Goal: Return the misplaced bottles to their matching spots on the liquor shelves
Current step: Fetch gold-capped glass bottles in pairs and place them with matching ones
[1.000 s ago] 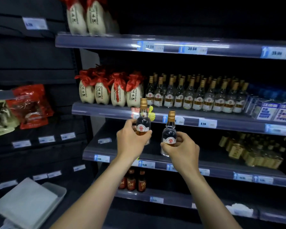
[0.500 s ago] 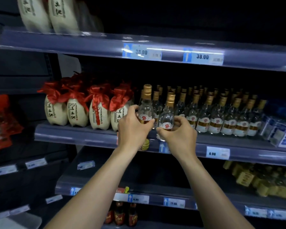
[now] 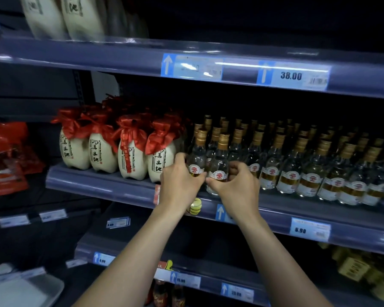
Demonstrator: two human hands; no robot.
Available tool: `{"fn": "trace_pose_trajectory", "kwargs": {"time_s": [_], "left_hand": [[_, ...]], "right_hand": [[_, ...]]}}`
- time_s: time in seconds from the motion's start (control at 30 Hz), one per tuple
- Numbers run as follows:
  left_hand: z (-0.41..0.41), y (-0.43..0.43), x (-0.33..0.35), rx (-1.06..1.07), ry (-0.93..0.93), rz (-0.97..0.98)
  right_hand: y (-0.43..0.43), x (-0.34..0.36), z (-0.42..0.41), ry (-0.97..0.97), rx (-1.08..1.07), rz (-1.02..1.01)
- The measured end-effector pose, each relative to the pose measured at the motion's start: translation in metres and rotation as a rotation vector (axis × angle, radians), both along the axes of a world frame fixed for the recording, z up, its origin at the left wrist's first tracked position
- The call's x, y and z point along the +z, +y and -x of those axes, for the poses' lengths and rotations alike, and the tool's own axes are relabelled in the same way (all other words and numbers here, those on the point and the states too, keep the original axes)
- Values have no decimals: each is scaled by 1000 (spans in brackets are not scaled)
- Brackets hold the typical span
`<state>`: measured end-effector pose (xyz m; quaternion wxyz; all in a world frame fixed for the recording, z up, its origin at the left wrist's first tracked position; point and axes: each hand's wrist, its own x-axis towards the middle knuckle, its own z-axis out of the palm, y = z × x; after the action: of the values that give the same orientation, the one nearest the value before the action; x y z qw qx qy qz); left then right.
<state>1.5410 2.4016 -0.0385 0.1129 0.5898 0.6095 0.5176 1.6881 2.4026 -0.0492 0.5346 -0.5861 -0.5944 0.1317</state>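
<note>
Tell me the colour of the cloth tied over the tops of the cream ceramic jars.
Red, seen best in the head view: the red cloth covers the tops of the cream ceramic jars.

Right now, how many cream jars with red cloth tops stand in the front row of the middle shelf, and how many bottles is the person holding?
Cream ceramic jars with red cloth tops, front row: 4
Clear glass bottles with gold caps, one in the left hand, one in the right hand: 2
Total: 6
</note>
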Motion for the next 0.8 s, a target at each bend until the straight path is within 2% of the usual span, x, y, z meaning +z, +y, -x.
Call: {"fn": "trace_pose_trajectory", "kwargs": {"time_s": [0.27,0.6,0.8], "left_hand": [[1,-3,-9,50,113,-83],[8,-7,-16,120,339,-151],[7,-12,-19,165,414,-165]], "right_hand": [[5,-6,-12,-117,58,24],[10,-1,-7,-153,77,19],[9,-4,-4,-141,55,-8]]}}
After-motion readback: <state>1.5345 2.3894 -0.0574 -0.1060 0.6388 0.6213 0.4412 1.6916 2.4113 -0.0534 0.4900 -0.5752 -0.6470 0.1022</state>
